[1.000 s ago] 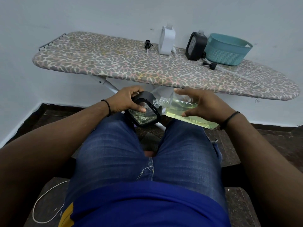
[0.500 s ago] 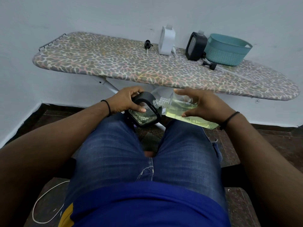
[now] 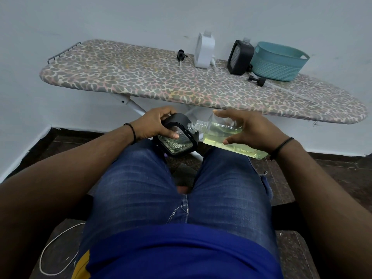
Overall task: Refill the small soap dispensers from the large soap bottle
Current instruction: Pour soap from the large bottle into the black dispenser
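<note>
A person sits on a dark stone step, knees in blue jeans, in front of an ironing board (image 3: 141,81) with a leopard-print cover that stands against a pale blue-white wall. The floor is dark tile, and a white cord (image 3: 52,252) loops across it at lower left.

The left hand (image 3: 155,123) grips a black soap dispenser (image 3: 177,137) with a clear faceted front, fingers wrapped over its top and thumb on the front, above the left knee. The right hand (image 3: 251,129) holds a large clear bottle (image 3: 221,135) of yellow-green soap, tipped on its side, its open threaded neck touching the dispenser's top corner.

On the board sit a white dispenser (image 3: 204,51), a second black dispenser (image 3: 239,57), a teal basket (image 3: 277,61) and two loose black pump tops (image 3: 181,56) (image 3: 257,79).
</note>
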